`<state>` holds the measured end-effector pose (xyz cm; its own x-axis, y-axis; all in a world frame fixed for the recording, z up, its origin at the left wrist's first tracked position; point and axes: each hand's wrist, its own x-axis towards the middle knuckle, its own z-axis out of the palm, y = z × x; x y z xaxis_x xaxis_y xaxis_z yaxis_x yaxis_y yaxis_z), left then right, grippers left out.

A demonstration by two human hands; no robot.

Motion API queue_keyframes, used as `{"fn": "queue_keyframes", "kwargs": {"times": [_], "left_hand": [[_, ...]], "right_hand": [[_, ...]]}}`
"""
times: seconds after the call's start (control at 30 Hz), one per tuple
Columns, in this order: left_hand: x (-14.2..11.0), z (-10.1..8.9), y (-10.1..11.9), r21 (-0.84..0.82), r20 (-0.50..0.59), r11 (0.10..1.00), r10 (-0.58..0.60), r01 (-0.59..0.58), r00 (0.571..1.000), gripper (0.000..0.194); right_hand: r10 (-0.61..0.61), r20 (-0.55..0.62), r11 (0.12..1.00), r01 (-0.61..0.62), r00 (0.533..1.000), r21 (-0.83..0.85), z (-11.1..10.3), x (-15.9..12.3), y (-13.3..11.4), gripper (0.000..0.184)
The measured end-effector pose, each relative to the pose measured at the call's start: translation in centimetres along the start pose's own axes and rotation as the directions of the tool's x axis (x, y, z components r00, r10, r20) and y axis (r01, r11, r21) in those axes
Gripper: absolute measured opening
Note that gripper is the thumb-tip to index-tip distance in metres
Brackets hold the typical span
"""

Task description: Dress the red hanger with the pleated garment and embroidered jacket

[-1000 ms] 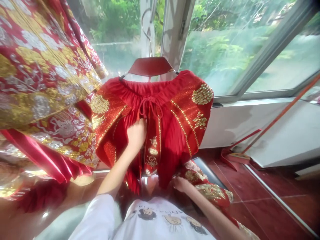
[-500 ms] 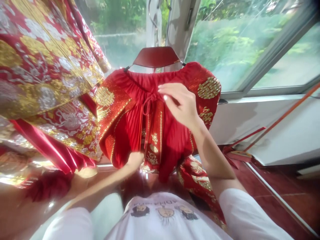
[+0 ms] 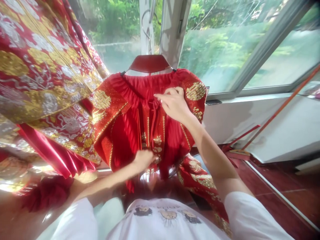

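Your curled left hand (image 3: 143, 160) is hiding its fingertips, grip untellable | your right hand (image 3: 175, 104) is bending over the thin red cord bow (image 3: 155, 107), pinch unclear | the pleated red, gold-embroidered garment (image 3: 126, 131) is hanging before you, neckline up, pleats running downward | gold-and-silver-patterned red brocade (image 3: 37, 76) is crowding its left edge; room is opening rightward

Hanger (image 3: 149, 63); red pleated garment (image 3: 157, 128) on it

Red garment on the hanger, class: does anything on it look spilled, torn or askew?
Nothing plainly stands out: the red garment hangs roughly level from the hanger, with no spill or tear visible. The right hand hides part of its upper section, though.
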<state>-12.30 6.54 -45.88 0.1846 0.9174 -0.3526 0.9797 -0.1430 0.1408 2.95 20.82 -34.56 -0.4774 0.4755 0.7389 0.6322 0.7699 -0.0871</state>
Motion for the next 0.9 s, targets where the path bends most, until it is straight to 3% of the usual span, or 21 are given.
{"fn": "queue_keyframes", "kwargs": {"times": [0.03, 0.07, 0.1, 0.13, 0.17, 0.2, 0.23, 0.37, 0.5, 0.63, 0.7, 0.8, 0.9], "left_hand": [[-0.1, -2.4, 0.1, 0.008, -0.1, 0.999, 0.033, -0.032, 0.994, 0.04], [-0.2, -4.9, 0.1, 0.049, -0.375, 0.994, 0.11, -0.099, 0.92, 0.039], [-0.1, -7.3, 0.1, 0.115, -0.605, 0.986, 0.165, -0.12, 0.779, 0.037], [0.0, -9.4, 0.0, 0.173, -0.74, 0.977, 0.213, -0.125, 0.638, 0.038], [0.3, -11.1, -0.2, 0.205, -0.817, 0.972, 0.235, -0.116, 0.526, 0.039], [0.6, -12.4, -0.4, 0.243, -0.836, 0.961, 0.276, -0.131, 0.474, 0.038], [0.9, -13.2, -0.7, 0.267, -0.832, 0.951, 0.31, -0.156, 0.46, 0.035], [0.8, -13.2, -2.4, 0.279, -0.754, 0.904, 0.414, -0.323, 0.509, 0.013], [-1.4, -12.5, -4.4, 0.271, -0.718, 0.833, 0.509, -0.482, 0.476, 0.009], [-2.5, -12.9, -5.1, 0.112, -0.743, 0.75, 0.499, -0.652, 0.446, 0.015], [-2.3, -12.9, -5.0, 0.047, -0.771, 0.738, 0.455, -0.673, 0.446, 0.02], [-1.7, -12.7, -4.6, 0.04, -0.796, 0.789, 0.396, -0.614, 0.457, 0.025], [-1.2, -12.1, -4.4, 0.063, -0.841, 0.817, 0.352, -0.573, 0.411, 0.023]], "right_hand": [[0.001, 0.008, 1.0, -0.001, 1.0, 0.002, -0.1, -0.1, -0.1, 0.041], [0.003, 0.017, 1.0, -0.003, 1.0, 0.011, -0.2, -0.3, -0.2, 0.043], [0.007, 0.026, 1.0, -0.007, 1.0, 0.026, -0.3, -0.4, -0.3, 0.044], [0.013, 0.033, 0.999, -0.015, 0.999, 0.046, -0.4, -0.5, -0.3, 0.045], [0.022, 0.038, 0.997, -0.024, 0.999, 0.07, -0.6, -0.6, -0.3, 0.046], [0.031, 0.042, 0.995, -0.035, 0.999, 0.095, -0.7, -0.7, -0.1, 0.047], [0.039, 0.046, 0.992, -0.044, 0.998, 0.118, -0.9, -0.7, 0.1, 0.048], [0.014, 0.089, 0.988, -0.028, 0.996, 0.151, -2.0, -0.9, 0.9, 0.05], [-0.117, 0.111, 0.973, 0.091, 0.987, 0.213, -2.7, -1.6, -0.6, 0.046], [-0.226, 0.061, 0.893, 0.182, 0.972, 0.411, -2.5, -2.8, -2.9, 0.032], [-0.183, 0.024, 0.872, 0.151, 0.983, 0.466, -2.3, -3.2, -3.2, 0.024], [-0.104, -0.011, 0.885, 0.098, 0.995, 0.456, -2.0, -3.6, -3.2, 0.022], [-0.057, -0.084, 0.923, 0.084, 0.995, 0.376, -1.5, -3.7, -3.6, 0.018]]}}
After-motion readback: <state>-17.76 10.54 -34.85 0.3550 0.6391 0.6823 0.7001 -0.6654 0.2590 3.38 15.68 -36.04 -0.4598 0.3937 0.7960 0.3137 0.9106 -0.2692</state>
